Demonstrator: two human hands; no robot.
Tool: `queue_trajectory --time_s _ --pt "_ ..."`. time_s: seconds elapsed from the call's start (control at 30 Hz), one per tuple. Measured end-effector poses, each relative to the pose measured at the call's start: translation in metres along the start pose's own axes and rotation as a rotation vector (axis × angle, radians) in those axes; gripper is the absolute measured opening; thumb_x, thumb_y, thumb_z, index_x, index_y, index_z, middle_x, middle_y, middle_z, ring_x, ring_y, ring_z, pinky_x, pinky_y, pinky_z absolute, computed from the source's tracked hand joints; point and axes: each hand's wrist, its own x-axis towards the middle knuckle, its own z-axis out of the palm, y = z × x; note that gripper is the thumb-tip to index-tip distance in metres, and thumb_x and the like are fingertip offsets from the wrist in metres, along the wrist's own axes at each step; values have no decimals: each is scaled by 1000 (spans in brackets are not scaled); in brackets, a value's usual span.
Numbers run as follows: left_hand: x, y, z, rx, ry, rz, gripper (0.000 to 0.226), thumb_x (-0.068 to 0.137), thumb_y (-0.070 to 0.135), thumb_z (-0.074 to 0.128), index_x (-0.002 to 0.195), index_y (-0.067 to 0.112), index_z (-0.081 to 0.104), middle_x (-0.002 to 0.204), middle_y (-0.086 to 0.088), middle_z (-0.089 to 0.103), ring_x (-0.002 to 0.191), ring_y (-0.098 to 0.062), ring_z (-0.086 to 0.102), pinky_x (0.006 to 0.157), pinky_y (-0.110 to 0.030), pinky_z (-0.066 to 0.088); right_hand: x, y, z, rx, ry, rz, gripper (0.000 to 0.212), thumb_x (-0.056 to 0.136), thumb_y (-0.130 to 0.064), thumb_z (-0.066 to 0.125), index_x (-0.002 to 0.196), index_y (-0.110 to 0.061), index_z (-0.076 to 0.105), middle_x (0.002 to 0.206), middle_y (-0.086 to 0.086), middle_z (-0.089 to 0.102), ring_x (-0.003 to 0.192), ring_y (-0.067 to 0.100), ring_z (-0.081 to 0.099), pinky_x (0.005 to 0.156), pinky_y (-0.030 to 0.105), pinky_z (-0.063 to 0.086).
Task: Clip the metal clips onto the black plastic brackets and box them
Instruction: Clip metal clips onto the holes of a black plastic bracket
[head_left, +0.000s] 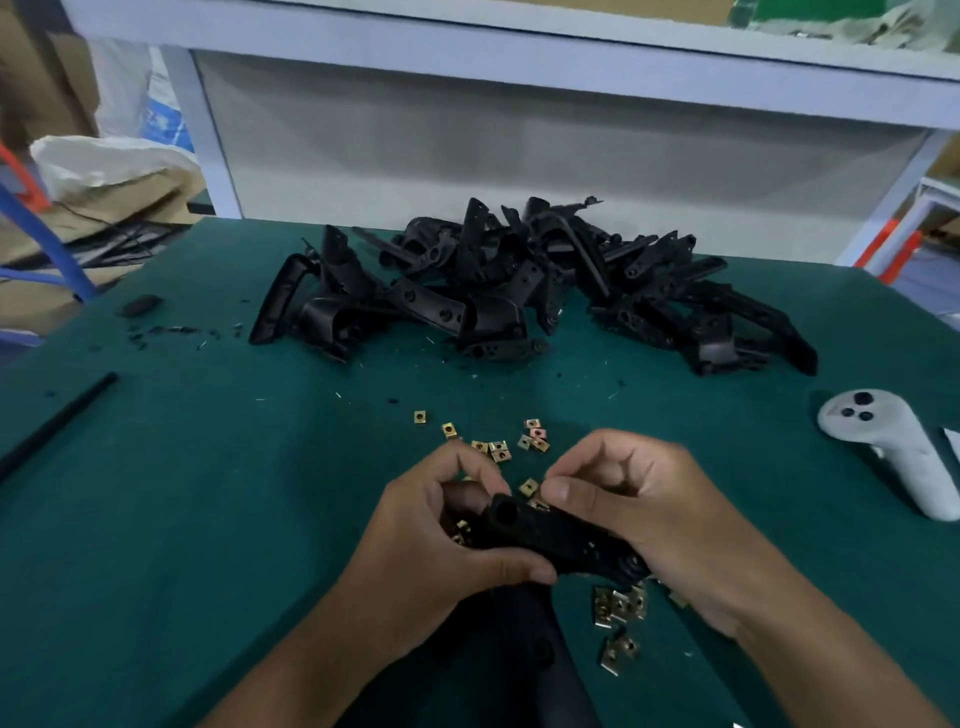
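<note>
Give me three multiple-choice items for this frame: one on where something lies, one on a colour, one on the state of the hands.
1. Where does the pile of black brackets lie?
A. At the far side of the table, beyond the hands
B. On the shelf above
C. Inside a box at the right

2. What colour is the table cover?
A. Red
B. Dark green
C. White

3. What are the two hands doing?
A. Both lie flat and empty
B. Only one touches a bracket
C. Both hold one black bracket between them

Answers:
1 A, the heap sits past the scattered metal clips, near the table's far edge.
2 B, green shows all round the parts.
3 C, the left hand and the right hand each curl their fingers round the same piece.
</note>
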Motion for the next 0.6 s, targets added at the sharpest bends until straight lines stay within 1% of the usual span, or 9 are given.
queue_trajectory --time_s 0.1,0.2,0.3,0.43,0.5,0.6 --pt "0 0 1 -5 -11 15 48 48 25 98 77 33 61 69 6 71 65 -4 64 58 -17 50 -1 0 2 21 -11 21 14 75 -34 78 80 -21 76 76 1 74 70 9 69 62 17 52" --pt "0 0 1 -21 -33 27 47 50 21 98 76 33 60 69 9 70 65 -1 64 58 -14 49 -2 1 4 30 -18 23 14 76 -35 77 81 -22 77 72 -3 73 67 7 68 60 16 51" --pt "0 0 0 -1 -37 32 47 50 23 98 75 33 60 69 8 70 67 -4 65 60 -17 51 -2 1 4 37 -24 18 13 76 -34 77 81 -22 77 71 -3 73 66 6 67 59 15 51" --pt "-1 0 1 -3 -47 8 47 49 22 98 75 31 61 70 4 71 69 -8 67 61 -21 53 -3 0 1 6 -46 10 17 78 -31 78 84 -15 75 81 6 77 72 12 71 64 18 53" --pt "-1 0 1 -19 -65 2 46 49 20 98 75 31 61 71 3 71 69 -9 68 61 -22 54 -4 -1 -1 -19 -67 10 13 81 -28 77 84 -16 75 82 7 77 70 11 71 62 16 52" --pt "-1 1 1 -50 -79 -15 45 50 19 97 75 31 62 72 -1 73 69 -12 70 61 -24 56 -4 -3 -3 -74 -88 -4 12 83 -30 76 83 -18 75 81 5 77 68 8 69 61 15 50"
